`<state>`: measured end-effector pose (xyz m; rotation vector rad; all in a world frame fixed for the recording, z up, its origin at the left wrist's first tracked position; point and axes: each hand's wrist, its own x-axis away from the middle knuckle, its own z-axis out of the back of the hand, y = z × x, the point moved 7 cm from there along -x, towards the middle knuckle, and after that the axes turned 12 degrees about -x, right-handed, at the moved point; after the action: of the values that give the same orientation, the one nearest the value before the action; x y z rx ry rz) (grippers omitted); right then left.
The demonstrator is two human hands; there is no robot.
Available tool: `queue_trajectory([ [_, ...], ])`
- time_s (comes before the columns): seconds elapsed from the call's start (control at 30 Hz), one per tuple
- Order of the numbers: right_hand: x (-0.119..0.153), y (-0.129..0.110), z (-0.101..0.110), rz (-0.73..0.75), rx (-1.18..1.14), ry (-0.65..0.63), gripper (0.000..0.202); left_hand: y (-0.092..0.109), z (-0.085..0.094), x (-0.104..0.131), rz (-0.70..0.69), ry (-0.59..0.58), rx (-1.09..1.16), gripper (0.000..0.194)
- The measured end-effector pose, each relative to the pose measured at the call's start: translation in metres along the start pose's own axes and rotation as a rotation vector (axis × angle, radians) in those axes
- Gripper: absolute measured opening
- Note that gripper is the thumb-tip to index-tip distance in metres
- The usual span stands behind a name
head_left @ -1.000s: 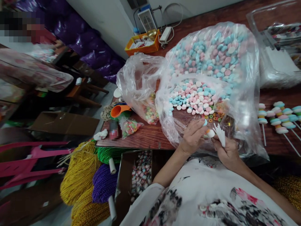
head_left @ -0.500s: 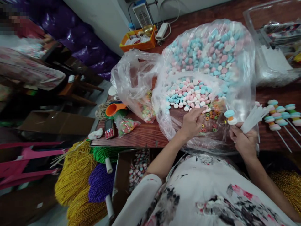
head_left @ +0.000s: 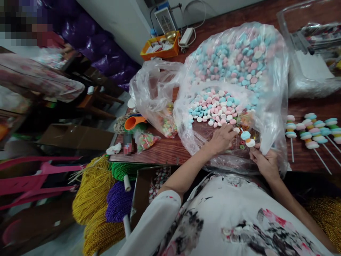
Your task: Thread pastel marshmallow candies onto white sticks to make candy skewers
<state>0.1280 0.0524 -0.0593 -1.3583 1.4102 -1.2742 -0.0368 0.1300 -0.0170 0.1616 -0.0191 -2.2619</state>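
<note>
My left hand pinches a white button-shaped candy at its fingertips, just left of a skewer tip. In my right hand is a candy skewer with blue, white and orange pieces threaded on it. A bundle of white sticks, blurred, also rises from that hand. Both hands are over the mouth of a large clear plastic bag. Inside it lie many pink, blue and white candies. Small colourful rings lie near my fingers, partly hidden.
Several threaded candy skewers lie at the right, beside a clear plastic bin. To the left are a smaller bag, an orange scoop and a packet of rings. An orange basket stands behind. Yellow cord bundles hang below.
My right hand has moved left and slightly down with the skewer and sticks. My left hand has shifted slightly right and now has a white candy at the skewer's tip.
</note>
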Motion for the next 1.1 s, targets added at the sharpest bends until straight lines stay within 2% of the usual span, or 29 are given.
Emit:
queue_trajectory([
  [0.17, 0.0, 0.006, 0.002, -0.017, -0.021, 0.012, 0.033, 0.011, -0.002, -0.006, -0.157, 0.062, 0.071, 0.031],
  [0.33, 0.0, 0.008, 0.005, -0.01, 0.002, 0.024, 0.031, 0.016, -0.007, -0.012, -0.128, 0.109, 0.216, 0.016],
  [0.4, 0.0, 0.007, 0.007, 0.004, 0.03, 0.021, 0.031, 0.008, -0.002, -0.009, -0.014, 0.188, 0.427, 0.013],
  [0.5, 0.004, 0.003, 0.006, 0.044, 0.101, -0.014, 0.031, -0.017, 0.004, 0.006, 0.29, 0.33, 0.956, 0.01],
  [0.6, 0.01, -0.008, -0.004, 0.093, 0.175, -0.093, 0.033, -0.033, 0.001, 0.026, 0.551, 0.362, 1.428, 0.033],
  [0.67, 0.014, -0.018, -0.014, 0.138, 0.223, -0.154, 0.036, -0.036, 0.002, 0.037, 0.627, 0.36, 1.593, 0.042],
  [0.83, 0.021, -0.033, -0.032, 0.255, 0.361, -0.257, 0.027, -0.037, 0.01, 0.05, 0.606, 0.409, 1.695, 0.047],
  [1.0, 0.024, -0.032, -0.03, 0.32, 0.461, -0.252, 0.026, -0.036, 0.004, 0.057, 0.599, 0.413, 1.714, 0.039],
  [1.1, 0.026, -0.04, -0.031, 0.365, 0.528, -0.255, 0.022, -0.036, 0.006, 0.059, 0.567, 0.499, 1.692, 0.032],
])
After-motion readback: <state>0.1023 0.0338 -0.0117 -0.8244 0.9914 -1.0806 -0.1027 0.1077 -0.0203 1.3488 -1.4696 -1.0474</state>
